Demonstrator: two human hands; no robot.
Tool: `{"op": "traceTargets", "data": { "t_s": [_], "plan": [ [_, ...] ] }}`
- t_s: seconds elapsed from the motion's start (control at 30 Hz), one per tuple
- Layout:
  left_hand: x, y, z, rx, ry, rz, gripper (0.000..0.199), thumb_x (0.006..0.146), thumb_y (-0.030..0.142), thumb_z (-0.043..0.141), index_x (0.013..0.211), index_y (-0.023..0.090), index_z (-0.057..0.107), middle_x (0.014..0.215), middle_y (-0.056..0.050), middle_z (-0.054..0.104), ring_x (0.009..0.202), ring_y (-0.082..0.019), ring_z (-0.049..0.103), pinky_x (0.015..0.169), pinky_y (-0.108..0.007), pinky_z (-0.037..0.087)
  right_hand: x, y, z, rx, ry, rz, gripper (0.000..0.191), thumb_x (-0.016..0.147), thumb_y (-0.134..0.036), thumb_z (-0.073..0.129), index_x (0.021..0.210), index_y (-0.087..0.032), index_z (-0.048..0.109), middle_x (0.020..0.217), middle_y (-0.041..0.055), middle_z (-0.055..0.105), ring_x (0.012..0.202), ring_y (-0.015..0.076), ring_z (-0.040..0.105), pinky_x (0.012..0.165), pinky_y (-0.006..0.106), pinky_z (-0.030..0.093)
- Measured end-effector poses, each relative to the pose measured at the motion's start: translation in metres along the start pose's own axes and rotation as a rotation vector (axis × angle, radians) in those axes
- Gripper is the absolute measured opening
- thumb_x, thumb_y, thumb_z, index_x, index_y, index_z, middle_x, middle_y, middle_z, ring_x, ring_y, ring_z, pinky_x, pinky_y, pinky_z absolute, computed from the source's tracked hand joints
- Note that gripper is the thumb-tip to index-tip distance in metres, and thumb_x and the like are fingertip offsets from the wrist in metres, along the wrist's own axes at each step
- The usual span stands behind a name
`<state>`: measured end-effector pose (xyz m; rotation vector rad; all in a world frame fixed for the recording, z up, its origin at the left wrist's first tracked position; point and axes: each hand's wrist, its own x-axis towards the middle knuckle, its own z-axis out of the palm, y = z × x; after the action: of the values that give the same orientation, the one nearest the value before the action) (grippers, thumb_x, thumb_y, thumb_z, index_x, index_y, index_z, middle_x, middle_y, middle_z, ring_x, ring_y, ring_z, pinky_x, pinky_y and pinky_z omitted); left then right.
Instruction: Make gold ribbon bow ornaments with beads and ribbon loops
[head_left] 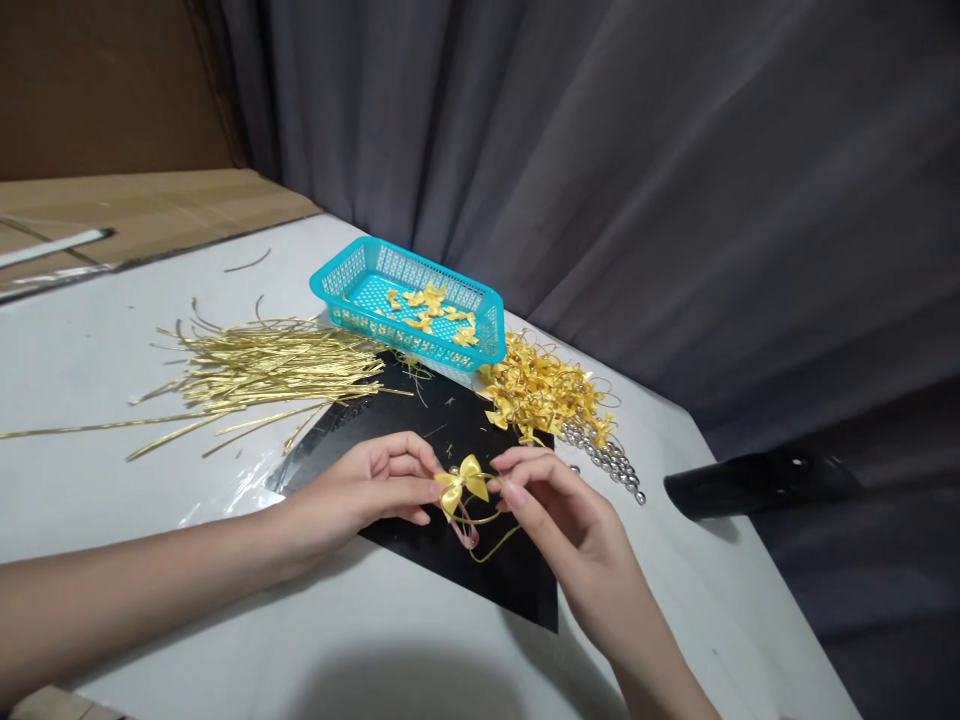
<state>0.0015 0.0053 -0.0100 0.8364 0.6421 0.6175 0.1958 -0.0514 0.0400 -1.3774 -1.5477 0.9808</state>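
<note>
A gray curtain (570, 150) hangs in folds behind the white bench (97, 450). Cardboard (127, 215) lies beyond its left corner, backed by a brown panel (105, 85).

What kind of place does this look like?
Likely a small handicraft workstation: a teal plastic basket of ribbon bows, a pile of gold twist ties and silver beads lie around, while the left hand and right hand pinch a yellow ribbon bow.

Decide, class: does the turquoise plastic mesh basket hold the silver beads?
No, the turquoise plastic mesh basket holds yellow ribbon bows; the silver beads lie outside it on the white table.
</note>
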Motion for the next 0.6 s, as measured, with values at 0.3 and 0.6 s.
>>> {"op": "traceTargets", "data": {
  "t_s": [0.3,0.6],
  "plan": [
    [0.0003,-0.0046,-0.0042,0.047,-0.019,0.072,0.016,0.079,0.025,0.073,0.086,0.017,0.061,0.079,0.001,0.065,0.070,-0.009,0.057,0.061,-0.017,0.043,0.0020,0.0028,0.0002,0.452,-0.125,0.188,0.012,0.091,-0.030,0.061,0.084,-0.021,0.065,0.095,0.0002,0.063,0.076,0.0086,0.060,0.074,0.018,0.050],
    [-0.0024,-0.0032,-0.0042,0.062,-0.034,0.110,0.020,0.078,0.028,0.075,0.088,0.019,0.061,0.085,0.000,0.067,0.075,-0.009,0.061,0.068,-0.017,0.044,0.0011,0.0074,-0.0025,0.326,-0.018,0.131,0.013,0.087,-0.032,0.066,0.078,-0.022,0.065,0.092,-0.0003,0.062,0.083,0.0102,0.058,0.072,0.016,0.047]
  ]
}}
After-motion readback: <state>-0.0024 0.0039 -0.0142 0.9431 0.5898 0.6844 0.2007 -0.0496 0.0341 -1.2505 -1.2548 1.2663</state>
